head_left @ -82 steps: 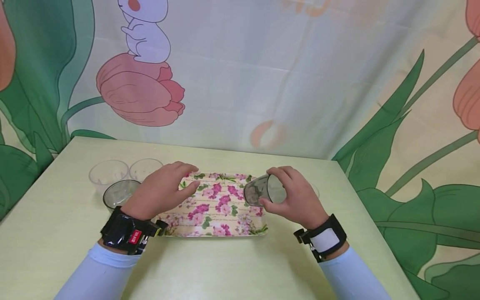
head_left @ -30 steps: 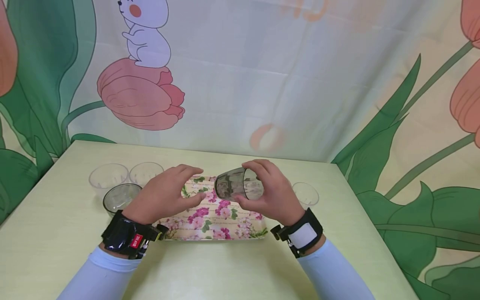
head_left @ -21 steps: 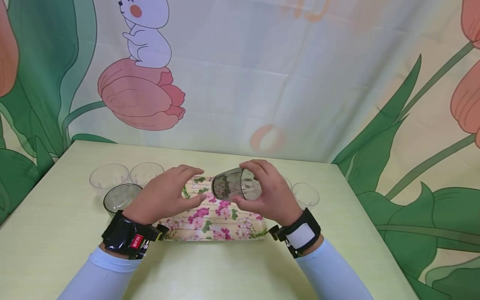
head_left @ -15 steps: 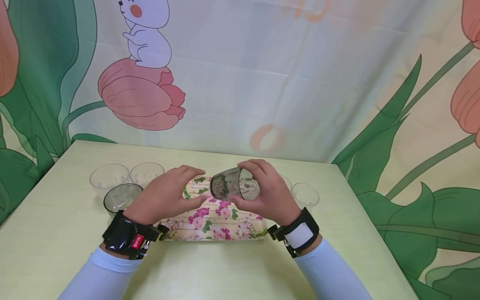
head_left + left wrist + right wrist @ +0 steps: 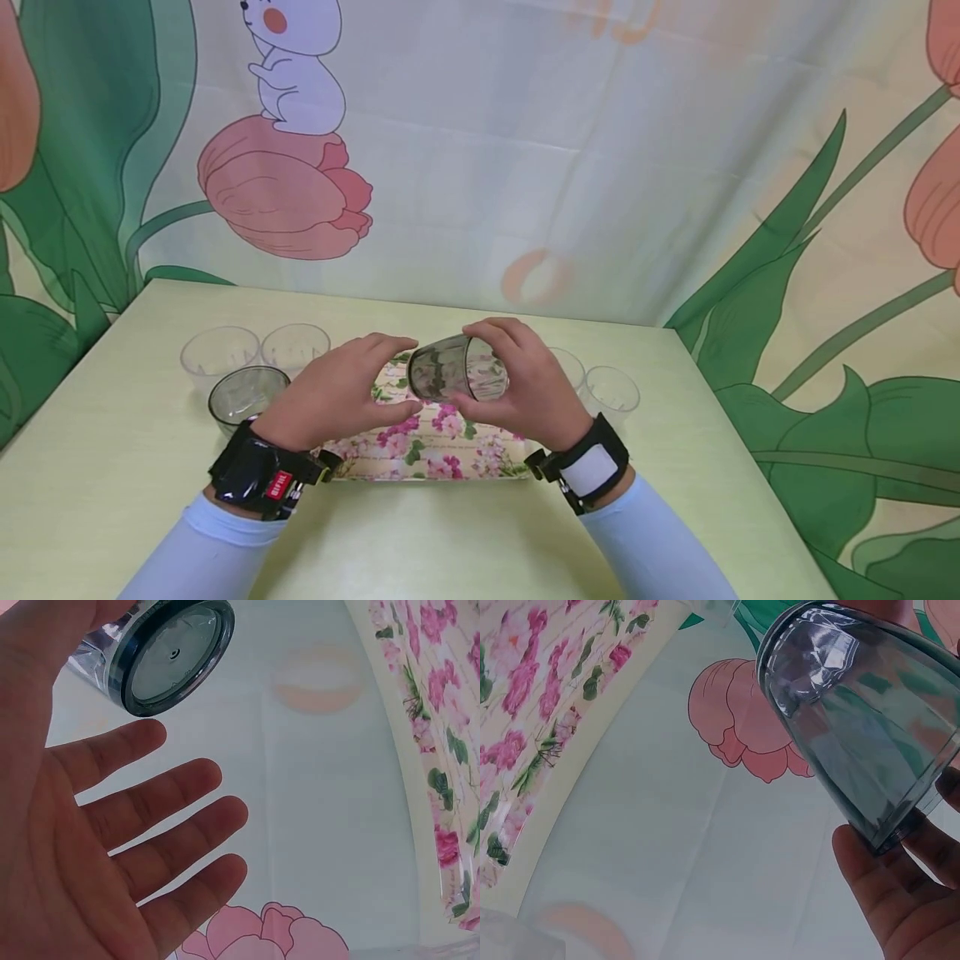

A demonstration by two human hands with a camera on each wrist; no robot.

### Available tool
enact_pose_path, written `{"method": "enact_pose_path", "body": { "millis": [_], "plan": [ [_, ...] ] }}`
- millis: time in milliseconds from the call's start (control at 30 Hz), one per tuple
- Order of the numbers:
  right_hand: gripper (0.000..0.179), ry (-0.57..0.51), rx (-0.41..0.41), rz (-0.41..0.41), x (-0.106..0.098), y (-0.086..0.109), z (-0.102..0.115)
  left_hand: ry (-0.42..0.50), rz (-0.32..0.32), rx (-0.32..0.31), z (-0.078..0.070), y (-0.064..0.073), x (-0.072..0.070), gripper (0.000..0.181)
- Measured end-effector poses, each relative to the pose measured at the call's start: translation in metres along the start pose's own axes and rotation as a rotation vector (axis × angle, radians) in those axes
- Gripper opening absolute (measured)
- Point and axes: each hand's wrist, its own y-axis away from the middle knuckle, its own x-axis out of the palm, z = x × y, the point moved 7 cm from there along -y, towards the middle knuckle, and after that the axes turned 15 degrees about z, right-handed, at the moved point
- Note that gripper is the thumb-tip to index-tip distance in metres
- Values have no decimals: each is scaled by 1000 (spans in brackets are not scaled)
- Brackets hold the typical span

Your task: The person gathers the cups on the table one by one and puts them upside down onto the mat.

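A grey see-through tumbler [image 5: 441, 369] is held on its side above the floral tray [image 5: 450, 446], its base toward the left. My right hand [image 5: 528, 383] grips it near the rim, fingers over the top and thumb below. In the right wrist view the tumbler [image 5: 862, 712] is large, with fingertips [image 5: 862, 862] at its rim. My left hand [image 5: 341, 392] faces the base, fingers and thumb spread apart, fingertips right by it. The left wrist view shows the left hand's fingers [image 5: 161, 817] extended and the tumbler's round base [image 5: 178, 656] above them.
Two clear cups [image 5: 220, 352] stand at the back left, with a dark grey cup [image 5: 247, 393] in front, partly hidden by my left wrist. On the right, beyond my right hand, are two more clear cups [image 5: 611, 388]. A printed curtain [image 5: 465, 150] hangs behind the table [image 5: 420, 542].
My right hand has carried the tumbler leftward over the tray toward my left hand, the gap to the left fingertips closing. The left hand has shifted slightly right, still spread.
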Motion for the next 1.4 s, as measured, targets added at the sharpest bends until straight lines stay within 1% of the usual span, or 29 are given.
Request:
{"method": "enact_pose_path", "body": {
  "millis": [233,400,600,700,1000,1233,1400],
  "plan": [
    [71,-1,-11,2,2,-4,2,7,9,1,0,0,-1,87],
    [72,4,-36,-7,2,-7,7,21,6,1,0,1,-1,87],
    [73,12,-54,-18,2,-9,10,62,31,-3,-2,-1,1,85],
    [74,11,-62,-26,3,-9,11,66,34,0,-2,0,1,85],
    [71,-24,-74,-34,4,-10,11,55,-36,61,-7,0,-3,82],
    [72,-34,-65,-39,3,-8,10,18,-70,95,-11,-1,-5,82],
    [72,-33,-82,-49,1,-6,10,2,-93,119,-13,0,-5,82]
  ]
}}
